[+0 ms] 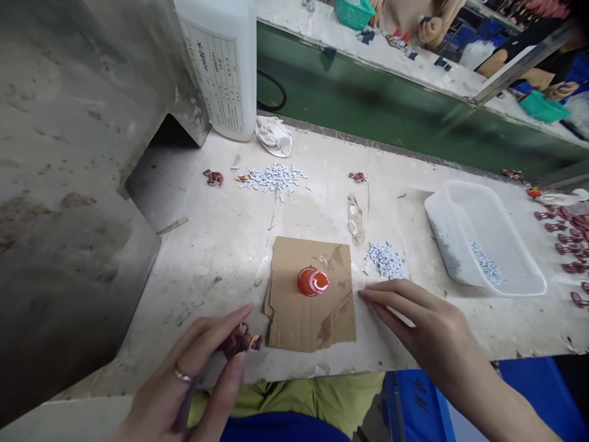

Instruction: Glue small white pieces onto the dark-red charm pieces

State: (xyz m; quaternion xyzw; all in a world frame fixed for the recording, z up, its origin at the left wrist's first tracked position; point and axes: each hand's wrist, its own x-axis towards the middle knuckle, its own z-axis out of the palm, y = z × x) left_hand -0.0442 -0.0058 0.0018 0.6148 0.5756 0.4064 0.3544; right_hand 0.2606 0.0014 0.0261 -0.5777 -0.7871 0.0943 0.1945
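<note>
Head camera view looks down at a stained white bench point(197, 288). The left hand point(193, 365), wearing a ring, pinches a small dark red piece point(240, 341) between thumb and fingers, just beside a torn cardboard sheet point(288, 313) with a red cap point(313, 281) on it. The right hand point(427, 319) is open and empty, fingertips near the cardboard's edge, close to a heap of small pale pieces point(385, 260). Farther right sit a white plastic tray point(483, 239) and more dark red pieces point(564, 245).
</note>
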